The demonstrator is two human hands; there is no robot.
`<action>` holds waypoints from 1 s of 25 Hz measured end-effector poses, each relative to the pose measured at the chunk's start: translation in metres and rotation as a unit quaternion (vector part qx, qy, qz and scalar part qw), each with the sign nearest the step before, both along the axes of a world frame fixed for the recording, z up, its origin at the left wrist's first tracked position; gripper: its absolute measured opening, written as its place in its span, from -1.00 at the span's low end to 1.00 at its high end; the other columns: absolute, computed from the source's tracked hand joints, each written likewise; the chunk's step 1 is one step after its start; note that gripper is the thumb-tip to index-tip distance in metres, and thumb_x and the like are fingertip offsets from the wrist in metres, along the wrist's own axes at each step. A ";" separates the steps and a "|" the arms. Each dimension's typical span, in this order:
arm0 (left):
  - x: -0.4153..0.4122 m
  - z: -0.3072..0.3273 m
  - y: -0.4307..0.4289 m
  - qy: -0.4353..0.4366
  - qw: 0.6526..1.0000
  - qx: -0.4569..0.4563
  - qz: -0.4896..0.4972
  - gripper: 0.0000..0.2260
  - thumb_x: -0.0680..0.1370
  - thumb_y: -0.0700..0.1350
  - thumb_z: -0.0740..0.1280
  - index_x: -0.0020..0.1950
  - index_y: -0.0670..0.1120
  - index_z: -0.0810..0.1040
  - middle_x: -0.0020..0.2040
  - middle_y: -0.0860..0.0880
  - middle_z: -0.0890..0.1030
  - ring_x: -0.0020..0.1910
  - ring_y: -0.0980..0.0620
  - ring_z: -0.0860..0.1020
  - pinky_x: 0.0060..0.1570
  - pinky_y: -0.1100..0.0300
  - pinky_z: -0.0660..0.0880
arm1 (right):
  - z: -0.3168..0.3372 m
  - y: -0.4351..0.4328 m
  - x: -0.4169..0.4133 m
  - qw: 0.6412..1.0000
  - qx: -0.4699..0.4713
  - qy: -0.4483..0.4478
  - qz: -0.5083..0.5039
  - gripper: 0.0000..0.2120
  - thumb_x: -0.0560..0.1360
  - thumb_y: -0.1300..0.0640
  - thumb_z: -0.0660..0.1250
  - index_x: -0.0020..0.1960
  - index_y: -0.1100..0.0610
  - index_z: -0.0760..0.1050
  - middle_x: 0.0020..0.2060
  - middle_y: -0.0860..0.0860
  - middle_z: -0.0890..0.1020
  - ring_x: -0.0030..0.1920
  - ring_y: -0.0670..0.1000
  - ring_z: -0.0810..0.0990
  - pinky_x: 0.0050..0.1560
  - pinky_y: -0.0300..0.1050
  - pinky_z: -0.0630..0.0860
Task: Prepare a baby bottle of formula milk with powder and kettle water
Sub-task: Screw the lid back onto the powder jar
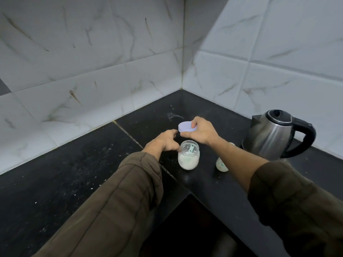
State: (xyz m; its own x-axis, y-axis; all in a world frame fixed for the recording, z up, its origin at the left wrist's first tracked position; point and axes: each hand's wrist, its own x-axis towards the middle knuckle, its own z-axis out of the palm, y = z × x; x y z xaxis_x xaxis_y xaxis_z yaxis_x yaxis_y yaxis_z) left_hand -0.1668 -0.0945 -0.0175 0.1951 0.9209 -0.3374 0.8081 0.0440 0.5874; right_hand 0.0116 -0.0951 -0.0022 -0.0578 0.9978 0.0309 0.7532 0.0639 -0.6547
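Right hand (201,131) gripping round lilac plastic lid (186,127), lifted above open clear jar of white powder (189,155). Left hand (164,140) loosely curled, fingertips touching jar's rim. Steel kettle (272,135) on black tabletop (74,173).

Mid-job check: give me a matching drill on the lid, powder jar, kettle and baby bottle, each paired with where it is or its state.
Things:
1. lid
2. powder jar
3. kettle
4. baby bottle

States:
A. standing at the counter's right end, lid shut
B. open, scoop inside, left hand at its rim
C. partly hidden behind the right forearm
D. held in the right hand above the counter

Pairs: 1-D, 2-B, 3-A, 4-C
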 end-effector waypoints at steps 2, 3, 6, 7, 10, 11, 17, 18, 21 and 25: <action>0.006 -0.009 -0.007 -0.021 0.999 -0.040 -0.024 -0.20 0.34 -0.10 0.65 0.52 -0.05 0.38 0.44 -0.02 0.48 0.43 -0.07 0.46 0.40 0.05 0.39 | -0.005 -0.010 0.003 1.000 0.004 -0.016 0.013 -0.53 0.33 -0.12 0.64 -0.10 0.08 0.41 0.05 0.03 0.57 0.02 0.07 0.56 -0.16 -0.10 0.40; 0.008 -0.014 -0.010 -0.033 0.998 -0.046 -0.025 -0.20 0.30 -0.07 0.68 0.48 -0.03 0.42 0.40 0.01 0.52 0.39 -0.06 0.48 0.39 0.04 0.40 | -0.008 -0.014 0.004 1.000 0.006 -0.023 0.016 -0.53 0.33 -0.12 0.65 -0.12 0.08 0.41 0.05 0.03 0.57 0.01 0.07 0.56 -0.16 -0.10 0.42; 0.013 -0.031 -0.021 -0.061 0.997 -0.038 -0.005 -0.19 0.22 0.01 0.71 0.40 0.00 0.45 0.27 0.06 0.59 0.28 -0.04 0.55 0.35 -0.03 0.47 | -0.019 -0.025 0.005 0.999 0.015 -0.026 0.012 -0.54 0.33 -0.09 0.66 -0.13 0.08 0.41 0.09 0.03 0.57 0.04 0.07 0.56 -0.08 -0.07 0.47; 0.014 -0.036 -0.024 -0.069 0.997 -0.027 0.002 -0.19 0.22 0.00 0.71 0.39 -0.01 0.44 0.26 0.05 0.59 0.25 -0.03 0.55 0.33 -0.03 0.48 | -0.023 -0.028 0.005 1.000 0.016 -0.022 0.009 -0.54 0.33 -0.08 0.67 -0.12 0.07 0.40 0.11 0.02 0.56 0.06 0.06 0.56 -0.07 -0.09 0.45; 0.013 -0.049 -0.032 -0.076 0.997 0.005 0.026 -0.18 0.26 -0.01 0.70 0.43 -0.03 0.39 0.27 0.04 0.56 0.23 -0.04 0.54 0.30 -0.02 0.49 | -0.036 -0.037 0.006 1.000 0.006 -0.007 0.006 -0.54 0.34 -0.02 0.67 -0.07 0.09 0.42 0.16 -0.01 0.53 0.11 0.04 0.53 0.01 -0.10 0.46; 0.012 -0.052 -0.033 -0.072 0.997 0.013 0.031 -0.16 0.26 0.01 0.69 0.45 -0.02 0.38 0.29 0.04 0.55 0.24 -0.04 0.54 0.29 -0.03 0.49 | -0.040 -0.040 0.005 1.000 0.002 -0.002 0.005 -0.55 0.35 0.00 0.67 -0.05 0.10 0.43 0.17 -0.02 0.52 0.12 0.04 0.53 0.04 -0.09 0.48; 0.008 -0.060 -0.036 -0.064 0.995 0.065 0.033 -0.24 0.27 0.07 0.66 0.39 0.02 0.44 0.22 0.05 0.57 0.20 -0.05 0.54 0.22 -0.04 0.51 | -0.064 -0.054 -0.005 1.000 0.014 -0.006 -0.017 -0.52 0.36 -0.02 0.66 0.03 0.10 0.43 0.10 -0.04 0.50 0.09 0.07 0.54 -0.04 -0.10 0.43; 0.007 -0.061 -0.036 -0.065 0.995 0.068 0.035 -0.27 0.28 0.09 0.66 0.38 0.02 0.46 0.21 0.05 0.58 0.19 -0.05 0.54 0.21 -0.03 0.52 | -0.063 -0.054 -0.006 1.000 0.015 -0.010 -0.025 -0.51 0.36 -0.04 0.66 0.04 0.09 0.42 0.10 -0.04 0.50 0.07 0.06 0.54 -0.05 -0.09 0.43; 0.006 -0.066 -0.039 -0.080 0.993 0.077 0.042 -0.25 0.28 0.14 0.63 0.40 0.04 0.46 0.24 0.07 0.59 0.22 -0.02 0.54 0.24 -0.03 0.51 | -0.061 -0.059 -0.007 0.998 0.023 -0.023 -0.050 -0.49 0.36 -0.10 0.65 0.03 0.07 0.40 0.09 -0.04 0.48 0.05 0.04 0.52 -0.06 -0.08 0.44; 0.009 -0.067 -0.042 -0.121 0.988 0.087 0.033 -0.18 0.21 0.19 0.56 0.45 0.13 0.43 0.26 0.11 0.59 0.24 0.00 0.54 0.25 -0.01 0.50 | -0.063 -0.067 -0.011 0.996 0.034 -0.032 -0.070 -0.49 0.36 -0.14 0.64 -0.02 0.08 0.39 0.07 -0.04 0.47 0.04 0.03 0.51 -0.11 -0.12 0.40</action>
